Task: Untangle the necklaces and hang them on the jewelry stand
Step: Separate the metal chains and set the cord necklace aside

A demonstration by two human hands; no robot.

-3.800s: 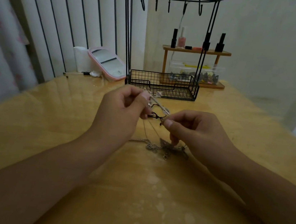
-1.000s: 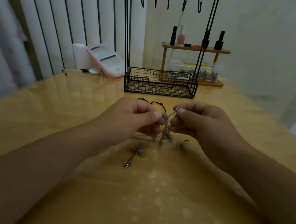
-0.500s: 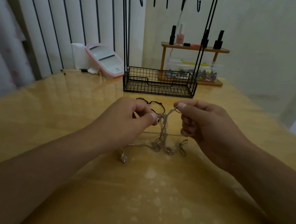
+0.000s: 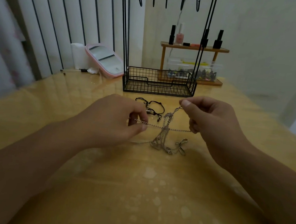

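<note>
Left hand point(image 4: 116, 120) fingers pinching a silver chain point(image 4: 157, 126) taut; right hand point(image 4: 211, 122) fingers pinching the tangled necklaces point(image 4: 162, 136) up off the surface point(image 4: 132, 194), jewelry stand point(image 4: 164, 38) behind.

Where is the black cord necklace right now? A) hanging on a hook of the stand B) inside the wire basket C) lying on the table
C: the black cord necklace lies on the table in front of the jewelry stand, whose hooks and basket hold nothing.
</note>
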